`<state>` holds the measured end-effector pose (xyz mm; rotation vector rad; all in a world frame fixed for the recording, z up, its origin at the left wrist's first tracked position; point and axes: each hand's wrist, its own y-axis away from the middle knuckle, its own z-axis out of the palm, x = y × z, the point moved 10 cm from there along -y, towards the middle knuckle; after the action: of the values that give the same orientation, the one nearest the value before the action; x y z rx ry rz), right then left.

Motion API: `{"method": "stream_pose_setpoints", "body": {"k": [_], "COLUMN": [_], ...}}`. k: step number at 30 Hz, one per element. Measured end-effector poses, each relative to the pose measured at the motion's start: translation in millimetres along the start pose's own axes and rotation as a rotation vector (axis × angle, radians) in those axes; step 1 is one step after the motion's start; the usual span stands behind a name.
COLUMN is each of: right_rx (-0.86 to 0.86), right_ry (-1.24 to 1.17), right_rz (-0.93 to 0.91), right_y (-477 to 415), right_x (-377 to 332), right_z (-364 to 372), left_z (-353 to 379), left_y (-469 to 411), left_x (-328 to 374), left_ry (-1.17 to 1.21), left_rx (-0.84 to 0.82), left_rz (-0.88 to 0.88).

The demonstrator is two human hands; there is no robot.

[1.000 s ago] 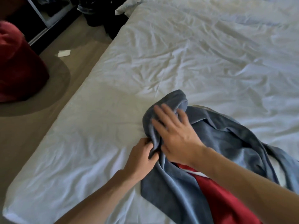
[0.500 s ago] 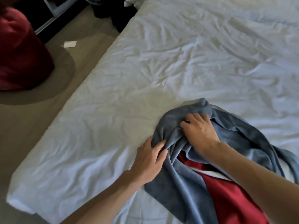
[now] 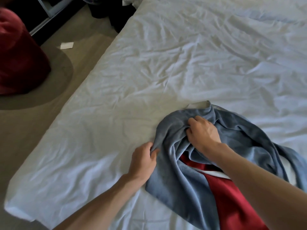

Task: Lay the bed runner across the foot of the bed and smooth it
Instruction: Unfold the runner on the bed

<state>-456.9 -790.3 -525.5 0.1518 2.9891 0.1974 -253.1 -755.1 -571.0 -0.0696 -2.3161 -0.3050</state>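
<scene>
The bed runner [image 3: 179,185] is a blue-grey plush cloth with a red satin side and a white stripe, lying bunched near the foot of the bed [image 3: 149,80], which is covered by a wrinkled white sheet. My left hand [image 3: 143,161] pinches the runner's left edge between thumb and fingers. My right hand [image 3: 201,131] has its fingers curled into a fold at the top of the bundle. The runner's right part trails off toward the right edge of the view, partly hidden under my right forearm.
The bed's corner [image 3: 18,206] lies at lower left, with beige floor beyond. A dark red round seat [image 3: 18,53] stands on a round grey mat at the left. A white paper scrap [image 3: 67,45] lies on the floor. Dark objects stand by the bed's far left side.
My left hand went from resting flat on the runner's edge to pinching it. My right hand curled from flat to gripping a fold. The view shifted slightly.
</scene>
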Motion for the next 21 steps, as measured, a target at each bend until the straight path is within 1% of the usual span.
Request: {"method": "stream_pose_setpoints", "body": {"k": [2, 4, 7, 9, 10, 14, 16, 21], "right_rx": [0.002, 0.085, 0.232, 0.246, 0.229, 0.12, 0.123, 0.135], "right_ry": [-0.001, -0.02, -0.066, -0.018, 0.011, 0.052, 0.049, -0.133], "right_rz": [0.013, -0.052, -0.289, -0.455, -0.495, -0.494, -0.477, -0.37], "right_y": [1, 3, 7, 7, 4, -14, -20, -37], "right_x": [-10, -30, -81, -117, -129, -159, -172, -204], "right_z": [-7, -22, -48, -52, -51, -46, -49, -62], "left_z": [-18, -36, -62, -81, -89, -126, -148, -208], "left_y": [-3, -9, -18, -24, -27, -33, -35, -44], "left_x": [0, 5, 12, 15, 17, 25, 25, 11], "left_ry": [0.012, 0.019, -0.011, -0.041, -0.062, -0.156, -0.191, -0.238], "left_rx": [0.069, 0.112, 0.13, 0.146, 0.148, 0.139, 0.158, 0.248], "left_rz": [-0.012, 0.009, 0.054, 0.071, 0.081, 0.127, 0.137, 0.085]}}
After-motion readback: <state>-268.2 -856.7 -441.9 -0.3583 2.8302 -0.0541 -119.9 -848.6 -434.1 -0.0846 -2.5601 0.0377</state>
